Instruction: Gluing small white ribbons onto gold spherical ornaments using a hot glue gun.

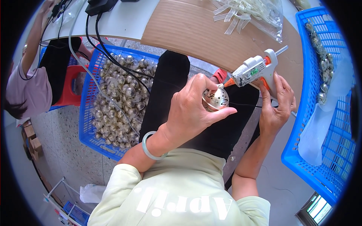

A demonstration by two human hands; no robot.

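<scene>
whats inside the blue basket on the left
The blue basket is heaped with small shiny silver baubles, with black cables trailing across them. The basket's floor is covered by the pile, and one corner sits behind the person's knee.

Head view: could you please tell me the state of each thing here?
White hot-glue gun: gripped by right hand, nozzle at the ornament's top.
Round silver ornament ball: held in left hand.
Left blue plastic basket: filled with ornaments.
Clear plastic bag: holding pale strips.
</scene>
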